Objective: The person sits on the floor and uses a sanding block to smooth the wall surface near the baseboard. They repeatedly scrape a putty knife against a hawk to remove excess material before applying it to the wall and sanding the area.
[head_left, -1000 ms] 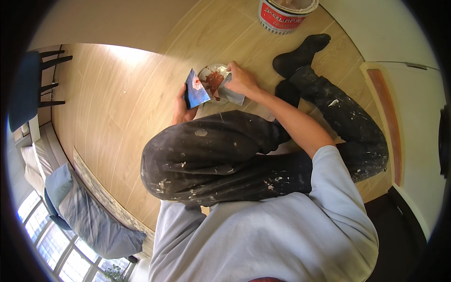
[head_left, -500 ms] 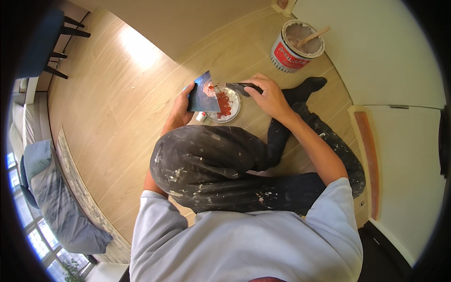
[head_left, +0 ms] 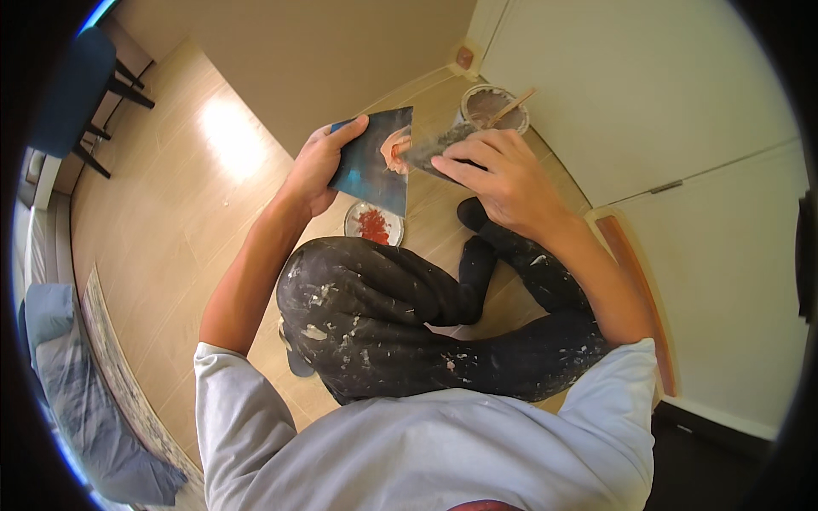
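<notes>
My left hand (head_left: 317, 170) is closed on the left edge of a flat dark-blue plate (head_left: 371, 179) with the thumb on top. A lump of pinkish paste (head_left: 395, 152) lies near the plate's right edge. My right hand (head_left: 511, 175) grips a grey, smeared putty knife (head_left: 434, 152), whose tip meets the paste; its handle is mostly hidden by the fingers. Below the plate, on the floor, a round silvery dish (head_left: 349, 223) holds red powder or flakes (head_left: 373, 226).
Beyond my right hand stands a bucket (head_left: 467, 102) of greyish-pink paste with a wooden stick (head_left: 515, 106) in it. My paint-spattered legs (head_left: 366, 315) are folded on the wood floor (head_left: 170, 255). White panels (head_left: 630, 102) stand right; a dark-blue chair (head_left: 72, 94) is far left.
Both hands have risen with the plate and putty knife, away from the dish. The knife has come against the paste on the plate. The view has shifted, and the bucket is now partly behind my hand.
</notes>
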`<state>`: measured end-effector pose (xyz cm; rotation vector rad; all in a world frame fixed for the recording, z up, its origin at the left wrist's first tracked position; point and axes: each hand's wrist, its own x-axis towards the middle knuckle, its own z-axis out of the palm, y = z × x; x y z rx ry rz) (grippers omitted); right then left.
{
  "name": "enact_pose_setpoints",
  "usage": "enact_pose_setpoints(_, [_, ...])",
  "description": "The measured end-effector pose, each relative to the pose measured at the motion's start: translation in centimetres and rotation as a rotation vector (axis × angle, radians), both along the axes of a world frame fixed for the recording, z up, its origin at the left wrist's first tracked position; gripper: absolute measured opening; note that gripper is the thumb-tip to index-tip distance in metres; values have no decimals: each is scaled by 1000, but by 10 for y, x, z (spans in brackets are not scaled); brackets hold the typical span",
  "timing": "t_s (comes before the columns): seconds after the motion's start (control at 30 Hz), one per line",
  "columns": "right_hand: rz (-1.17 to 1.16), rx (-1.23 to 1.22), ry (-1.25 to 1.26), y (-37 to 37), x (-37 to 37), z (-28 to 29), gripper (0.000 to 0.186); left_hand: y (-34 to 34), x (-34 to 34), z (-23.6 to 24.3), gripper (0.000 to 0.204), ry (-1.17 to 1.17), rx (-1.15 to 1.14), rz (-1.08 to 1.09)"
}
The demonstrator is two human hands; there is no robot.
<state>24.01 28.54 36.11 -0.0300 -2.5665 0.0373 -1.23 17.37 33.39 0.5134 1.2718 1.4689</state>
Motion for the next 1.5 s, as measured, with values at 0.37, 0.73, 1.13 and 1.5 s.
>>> enact_pose_setpoints(0.37, [-124, 179, 205, -71, 123, 85, 36, -22, 108, 91, 34, -292, 5, -266])
enact_pose_setpoints(0.73, [-308, 245, 334, -122, 212, 78, 41, -36, 195, 122, 36, -326, -28, -501])
enact_pose_setpoints(1.13, [-525, 347, 341, -214, 276, 84, 42, -61, 265, 93, 37, -422, 35, -760])
enact_pose_setpoints(1.5, [-686, 179, 444, -180, 228, 6, 33, -59, 223, 74, 40, -562, 117, -554])
